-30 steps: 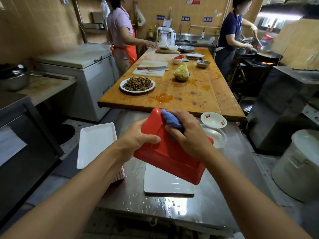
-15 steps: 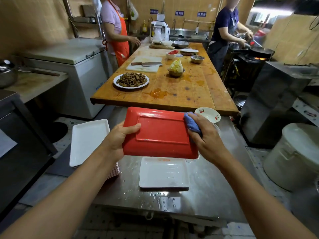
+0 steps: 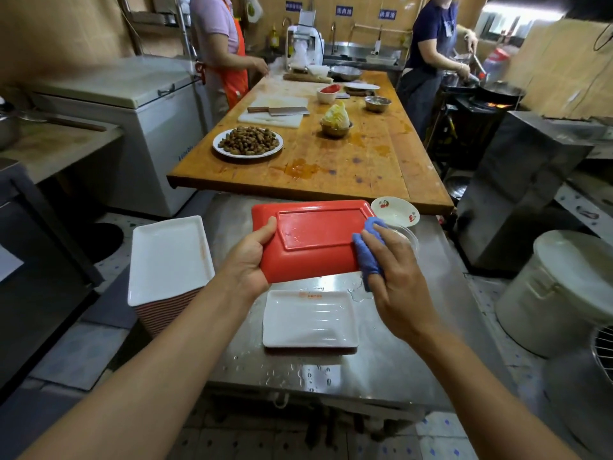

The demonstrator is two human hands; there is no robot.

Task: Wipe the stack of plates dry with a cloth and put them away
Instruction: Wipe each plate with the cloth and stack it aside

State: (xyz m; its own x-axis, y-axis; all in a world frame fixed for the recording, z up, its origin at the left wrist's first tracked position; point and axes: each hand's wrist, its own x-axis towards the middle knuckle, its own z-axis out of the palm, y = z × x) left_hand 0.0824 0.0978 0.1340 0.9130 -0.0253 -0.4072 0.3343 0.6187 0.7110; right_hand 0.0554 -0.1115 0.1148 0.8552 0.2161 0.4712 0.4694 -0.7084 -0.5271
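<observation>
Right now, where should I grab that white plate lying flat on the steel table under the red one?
Take the white plate by its near long rim, from your side; it lies flat with a raised rim, and the far side sits under the red plate.

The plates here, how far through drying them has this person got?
Seemingly done: a tall stack at the left, topped by a white plate. In hand: the left hand grips a red plate, underside up, while the right hand presses a blue cloth on its right end. Left: a short pile below, on a steel counter with water drops around it. Nothing looks put away.
</observation>
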